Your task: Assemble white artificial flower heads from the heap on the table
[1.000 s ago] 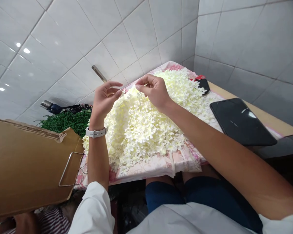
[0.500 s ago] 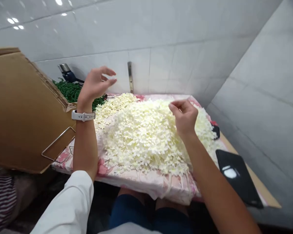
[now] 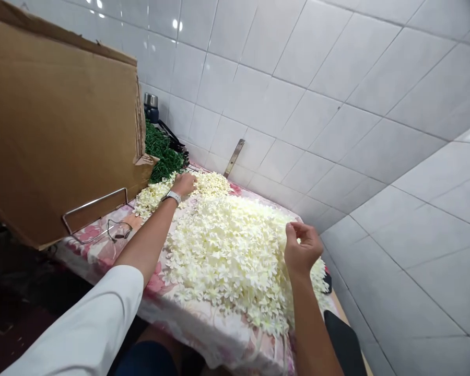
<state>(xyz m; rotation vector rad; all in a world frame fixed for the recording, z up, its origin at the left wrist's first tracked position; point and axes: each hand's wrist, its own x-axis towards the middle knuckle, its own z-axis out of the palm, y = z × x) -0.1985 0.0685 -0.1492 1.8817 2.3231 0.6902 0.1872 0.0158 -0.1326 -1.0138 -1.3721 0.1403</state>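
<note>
A large heap of white artificial flowers (image 3: 227, 250) covers the middle of the table. Behind it, to the left, lies a lower pile of smaller cream flowers (image 3: 215, 184). My left hand (image 3: 184, 184), with a pale watch band at the wrist, reaches down into this smaller pile. Its fingers are curled together, and their tips are hidden among the flowers. Over the right side of the large heap, my right hand (image 3: 303, 245) is raised with thumb and fingers pinched. Whatever sits in that pinch, if anything, is too small to make out.
A big cardboard box (image 3: 62, 120) stands at the left beside a wire stand (image 3: 96, 203). Green stems (image 3: 162, 154) and a flask (image 3: 151, 107) are behind it. A dark tablet-like slab (image 3: 342, 339) lies at the right edge. Tiled walls close the back and right.
My left hand has come down from the air into the small cream flowers, its fingers closing. The right hand stays pinched over the large heap. The view has turned and tilted.
</note>
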